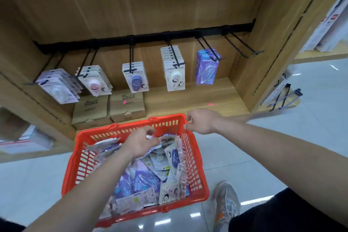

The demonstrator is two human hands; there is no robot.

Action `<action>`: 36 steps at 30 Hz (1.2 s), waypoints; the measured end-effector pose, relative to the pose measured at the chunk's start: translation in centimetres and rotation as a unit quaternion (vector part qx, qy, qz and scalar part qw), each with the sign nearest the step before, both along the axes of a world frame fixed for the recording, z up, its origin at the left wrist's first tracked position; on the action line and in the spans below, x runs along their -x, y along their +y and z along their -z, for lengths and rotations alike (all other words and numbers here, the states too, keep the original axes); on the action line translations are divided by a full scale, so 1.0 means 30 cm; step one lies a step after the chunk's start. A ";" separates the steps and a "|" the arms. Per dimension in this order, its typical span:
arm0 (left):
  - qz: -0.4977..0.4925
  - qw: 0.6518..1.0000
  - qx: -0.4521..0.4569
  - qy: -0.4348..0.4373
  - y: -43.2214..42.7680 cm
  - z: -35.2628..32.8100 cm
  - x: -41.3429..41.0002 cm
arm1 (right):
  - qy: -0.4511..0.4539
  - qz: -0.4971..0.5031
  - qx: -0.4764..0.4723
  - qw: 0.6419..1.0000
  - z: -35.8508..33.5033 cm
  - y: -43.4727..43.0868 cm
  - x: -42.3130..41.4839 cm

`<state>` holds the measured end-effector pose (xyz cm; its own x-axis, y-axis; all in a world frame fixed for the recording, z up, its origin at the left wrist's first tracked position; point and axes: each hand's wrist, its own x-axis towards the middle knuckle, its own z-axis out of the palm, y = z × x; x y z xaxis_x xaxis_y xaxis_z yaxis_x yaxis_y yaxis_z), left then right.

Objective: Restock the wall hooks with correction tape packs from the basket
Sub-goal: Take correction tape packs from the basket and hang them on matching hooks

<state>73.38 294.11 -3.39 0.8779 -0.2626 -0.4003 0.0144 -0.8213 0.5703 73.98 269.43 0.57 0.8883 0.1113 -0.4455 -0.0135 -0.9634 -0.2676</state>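
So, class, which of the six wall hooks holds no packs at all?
The far-right hook; the other five each carry hanging packs.

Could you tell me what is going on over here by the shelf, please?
A person is restocking correction tape. Their left hand is down in the red basket on the floor, pinching a pack from the loose pile inside. Their right hand appears to grip the rim at the basket's far corner. On the wall, five hooks carry hanging packs, while the rightmost hook is bare.
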 end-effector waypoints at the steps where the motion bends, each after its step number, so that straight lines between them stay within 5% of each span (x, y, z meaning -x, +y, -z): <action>1: -0.011 1.000 -0.004 0.005 0.051 0.022 0.029 | 0.013 -0.014 -0.001 1.000 0.028 0.044 0.026; 9: -0.026 0.995 -0.080 0.057 0.357 0.252 0.193 | 0.091 0.000 -0.084 0.992 0.361 0.327 0.207; 17: -0.073 0.992 -0.047 0.089 0.418 0.430 0.254 | 0.111 0.008 -0.166 0.980 0.597 0.473 0.235; 25: -0.095 0.994 -0.005 0.045 0.382 0.485 0.247 | 0.097 -0.100 -0.078 0.987 0.711 0.539 0.201; 29: -0.136 0.989 -0.051 -0.010 0.463 0.457 0.233 | 0.061 -0.068 -0.096 0.991 0.715 0.542 0.204; 36: -0.084 0.986 -0.132 0.051 0.497 0.452 0.220 | 0.065 0.082 -0.251 0.962 0.677 0.515 0.175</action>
